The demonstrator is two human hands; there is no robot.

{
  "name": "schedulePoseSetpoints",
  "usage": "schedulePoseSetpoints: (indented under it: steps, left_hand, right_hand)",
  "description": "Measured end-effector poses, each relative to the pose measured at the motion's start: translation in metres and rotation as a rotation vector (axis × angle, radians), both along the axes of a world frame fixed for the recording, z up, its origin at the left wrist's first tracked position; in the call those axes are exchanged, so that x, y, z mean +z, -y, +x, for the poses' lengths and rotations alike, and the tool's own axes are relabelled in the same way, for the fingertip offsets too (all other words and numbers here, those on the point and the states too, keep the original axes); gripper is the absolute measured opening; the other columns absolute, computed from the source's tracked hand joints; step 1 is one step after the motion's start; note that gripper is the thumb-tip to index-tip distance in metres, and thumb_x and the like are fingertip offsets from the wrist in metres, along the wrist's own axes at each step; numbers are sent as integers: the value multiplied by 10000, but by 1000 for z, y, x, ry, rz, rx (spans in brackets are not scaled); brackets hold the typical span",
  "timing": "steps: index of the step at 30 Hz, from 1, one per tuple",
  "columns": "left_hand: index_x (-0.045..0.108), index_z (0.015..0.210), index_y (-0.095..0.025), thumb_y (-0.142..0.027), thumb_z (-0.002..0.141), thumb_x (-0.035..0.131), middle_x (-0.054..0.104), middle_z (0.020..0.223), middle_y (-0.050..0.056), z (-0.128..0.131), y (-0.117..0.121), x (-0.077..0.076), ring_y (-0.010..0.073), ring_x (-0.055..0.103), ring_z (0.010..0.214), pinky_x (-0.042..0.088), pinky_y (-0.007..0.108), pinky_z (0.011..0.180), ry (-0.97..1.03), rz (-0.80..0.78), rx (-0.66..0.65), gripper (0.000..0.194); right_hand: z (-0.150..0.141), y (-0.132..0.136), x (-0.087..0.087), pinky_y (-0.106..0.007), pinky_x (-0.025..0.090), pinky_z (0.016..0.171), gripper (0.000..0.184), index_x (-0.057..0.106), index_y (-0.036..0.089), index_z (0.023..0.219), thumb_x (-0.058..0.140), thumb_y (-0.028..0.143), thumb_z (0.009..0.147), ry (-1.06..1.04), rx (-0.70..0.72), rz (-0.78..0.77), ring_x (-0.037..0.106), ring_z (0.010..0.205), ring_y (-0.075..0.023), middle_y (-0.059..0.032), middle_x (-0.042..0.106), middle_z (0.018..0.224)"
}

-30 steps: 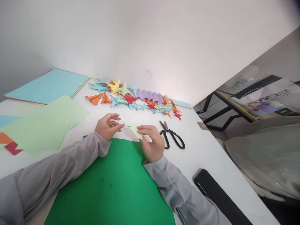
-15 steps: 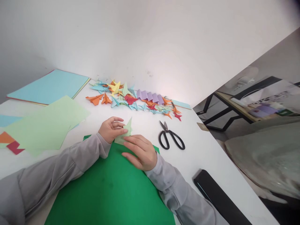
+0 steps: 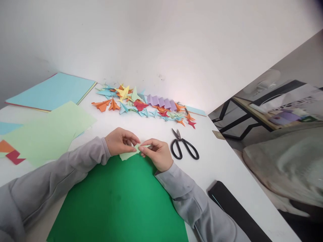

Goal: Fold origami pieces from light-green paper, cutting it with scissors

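Note:
A small folded piece of pale green paper [image 3: 128, 155] is held between both hands, over the far edge of a green sheet [image 3: 116, 201]. My left hand [image 3: 121, 141] pinches its upper left part between thumb and fingers. Thumb and fingertips of my right hand [image 3: 157, 153] are closed on the right end, where a narrow point sticks out. The fingers hide part of the folds. Beyond the hands lie several folded paper planes and stars, among them a yellow one [image 3: 123, 92] and a red one [image 3: 140, 105].
Black-handled scissors [image 3: 184, 144] lie open right of my right hand. A long black case [image 3: 234, 208] rests near the right table edge. Large pale green sheets [image 3: 47, 134] and a blue-topped paper stack [image 3: 52, 90] are on the left. A purple pleated strip [image 3: 161, 102] lies by the wall.
The folded paper's upright point has been brought down toward the right. My right hand, earlier with fingers spread, now pinches it; my left hand's fingers have closed in too.

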State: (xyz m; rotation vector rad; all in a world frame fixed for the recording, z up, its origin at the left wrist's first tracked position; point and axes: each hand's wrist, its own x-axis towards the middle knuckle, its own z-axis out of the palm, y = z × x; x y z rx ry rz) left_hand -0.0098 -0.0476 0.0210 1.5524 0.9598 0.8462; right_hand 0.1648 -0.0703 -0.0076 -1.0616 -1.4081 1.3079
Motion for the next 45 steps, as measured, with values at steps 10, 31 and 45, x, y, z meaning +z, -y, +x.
schedulePoseSetpoints:
  steps: [10,31,45]
  left_hand:
    - [661,711,-101,-256,461,794,660,598,43,6,2,-8,158,605,542,507,252,434,254,-257,137,322]
    - [628,519,-119,-215,422,789,593,437,-8,12,8,-6,99,515,379,455,218,383,222,-177,258,211]
    - [640,554,-100,-199,488,767,623,476,24,14,8,-10,131,571,438,484,225,392,247,-207,199,174]
  right_hand:
    - [-8,-2,-3,-233,483,464,242,524,180,737,691,337,662,-300,-123,-96,587,436,-118,30,624,482]
    - [-11,-1,-5,-236,538,517,258,637,150,728,780,222,526,-377,-40,-258,645,526,-136,-10,682,563]
    - [-13,-2,-3,-228,491,433,255,672,160,720,786,194,495,-404,-116,-259,593,434,-121,1,664,503]
